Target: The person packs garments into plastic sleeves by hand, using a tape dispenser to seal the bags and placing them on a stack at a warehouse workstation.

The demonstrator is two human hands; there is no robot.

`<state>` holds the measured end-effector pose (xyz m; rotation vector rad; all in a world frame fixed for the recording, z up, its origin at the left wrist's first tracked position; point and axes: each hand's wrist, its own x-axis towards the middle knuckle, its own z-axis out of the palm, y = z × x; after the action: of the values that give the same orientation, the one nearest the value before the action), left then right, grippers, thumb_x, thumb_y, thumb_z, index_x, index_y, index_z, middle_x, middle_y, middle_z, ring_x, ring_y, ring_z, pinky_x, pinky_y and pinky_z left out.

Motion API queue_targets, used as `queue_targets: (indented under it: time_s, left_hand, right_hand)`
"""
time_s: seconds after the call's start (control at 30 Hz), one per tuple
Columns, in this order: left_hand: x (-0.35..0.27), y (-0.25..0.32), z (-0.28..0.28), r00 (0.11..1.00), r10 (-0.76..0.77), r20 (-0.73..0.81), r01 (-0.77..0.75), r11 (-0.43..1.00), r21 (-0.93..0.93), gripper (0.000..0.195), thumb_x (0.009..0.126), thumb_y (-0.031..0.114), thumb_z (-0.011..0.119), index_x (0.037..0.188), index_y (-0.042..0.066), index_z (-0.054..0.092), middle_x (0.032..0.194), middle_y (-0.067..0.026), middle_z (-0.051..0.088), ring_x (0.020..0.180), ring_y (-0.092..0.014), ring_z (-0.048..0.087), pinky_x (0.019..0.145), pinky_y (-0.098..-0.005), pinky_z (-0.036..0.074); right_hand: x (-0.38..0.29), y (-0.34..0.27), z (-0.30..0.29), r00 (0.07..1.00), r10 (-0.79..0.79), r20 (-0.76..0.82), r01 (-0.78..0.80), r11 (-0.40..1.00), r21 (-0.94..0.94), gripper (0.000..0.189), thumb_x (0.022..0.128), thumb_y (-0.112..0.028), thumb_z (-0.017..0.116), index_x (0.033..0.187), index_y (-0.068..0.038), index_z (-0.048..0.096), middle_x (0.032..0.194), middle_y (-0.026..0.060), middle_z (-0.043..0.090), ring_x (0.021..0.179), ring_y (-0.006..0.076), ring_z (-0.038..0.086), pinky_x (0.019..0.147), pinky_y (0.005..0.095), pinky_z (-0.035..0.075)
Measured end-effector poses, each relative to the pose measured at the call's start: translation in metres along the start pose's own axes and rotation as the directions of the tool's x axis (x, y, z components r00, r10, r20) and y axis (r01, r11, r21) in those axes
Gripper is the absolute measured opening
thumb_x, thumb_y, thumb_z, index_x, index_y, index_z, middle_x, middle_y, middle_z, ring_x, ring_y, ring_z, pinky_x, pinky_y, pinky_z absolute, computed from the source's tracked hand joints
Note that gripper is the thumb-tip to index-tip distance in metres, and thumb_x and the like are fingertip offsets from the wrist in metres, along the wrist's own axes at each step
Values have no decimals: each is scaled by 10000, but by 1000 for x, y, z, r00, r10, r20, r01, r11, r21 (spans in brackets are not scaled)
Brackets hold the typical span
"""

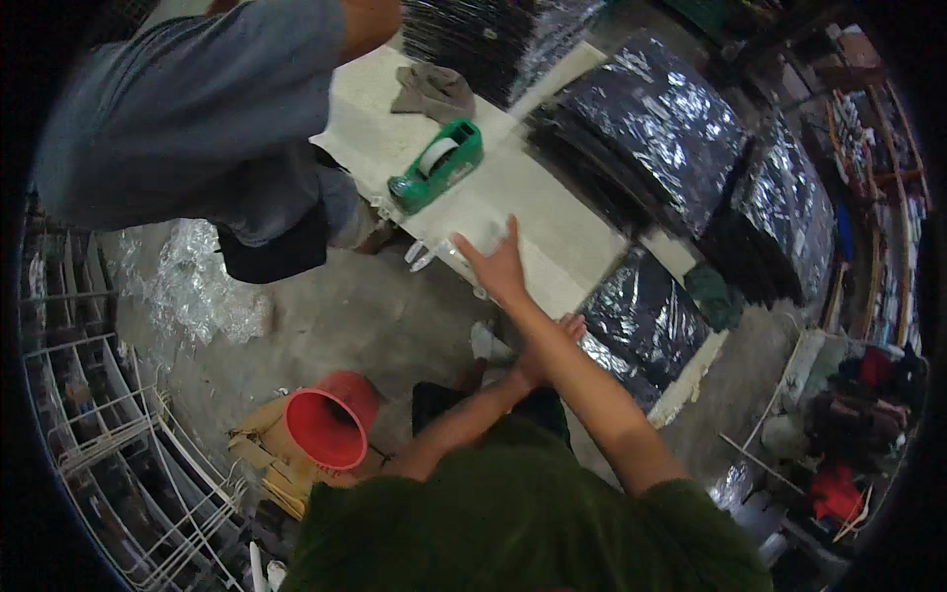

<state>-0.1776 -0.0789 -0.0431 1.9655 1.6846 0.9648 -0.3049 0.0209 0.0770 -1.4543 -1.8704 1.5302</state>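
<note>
My right hand (501,268) is over the near edge of a cream-covered table (547,214), thumb and a finger spread apart, with nothing clearly seen between them. My right forearm crosses over my left arm. My left hand (568,329) is at the table's near right corner, beside a stack of dark plastic-wrapped sheets (644,318); the forearm partly hides it. Beyond my right hand stands a green tape dispenser (451,170) with a white-cored roll. Clear strips (419,256), possibly tape, hang from the table edge.
A co-worker in a grey shirt (200,118) stands at the left of the table. A crumpled grey cloth (436,92) lies on it. Shiny dark plastic-wrapped stacks (658,126) line its right side. A red bucket (333,420), cardboard (270,444) and clear plastic film (207,285) are on the floor.
</note>
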Motion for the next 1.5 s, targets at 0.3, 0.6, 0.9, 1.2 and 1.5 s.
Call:
queue_targets:
  time_s: [0.3,0.6,0.9,1.2,1.5]
  left_hand:
    - [5,2,6,985,-70,158,65,997,31,575,1003,336,437,1493,59,322,1585,-91,254,1468,-287,217,1187,-443,195]
    - [8,9,-22,981,-82,177,79,997,26,479,968,333,497,1327,17,519,1368,-134,522,1351,-261,406,1144,-421,279]
    - [1,0,-8,990,-30,136,27,999,29,483,943,327,490,1318,26,538,1366,-129,534,1370,-271,388,1160,-420,246]
    - [11,13,-32,998,56,24,-55,997,-59,574,958,294,425,1435,-21,380,1517,-186,370,1401,-331,358,1174,-449,254]
    - [12,17,-38,998,14,58,-15,1000,26,575,954,303,435,1427,-21,396,1510,-188,382,1394,-348,368,1165,-466,264]
  right_hand:
    - [90,-82,132,943,183,-279,-230,963,-144,1258,644,-349,840,1485,96,19,1539,305,176,1440,384,243,1120,424,342]
    - [55,11,-39,952,-273,141,307,872,-383,575,779,-392,760,1172,-5,595,1151,202,643,1093,362,622,898,417,498]
    - [60,-20,-50,888,174,425,-311,910,276,263,917,-310,641,1005,-63,650,874,3,578,775,97,525,718,271,478]
    - [31,14,-40,989,136,60,-145,974,174,277,870,-240,720,971,-2,620,934,54,642,831,123,612,734,284,532]
    - [28,9,-41,976,178,126,-211,912,351,221,840,-137,729,947,28,629,764,59,655,644,127,626,604,261,547]
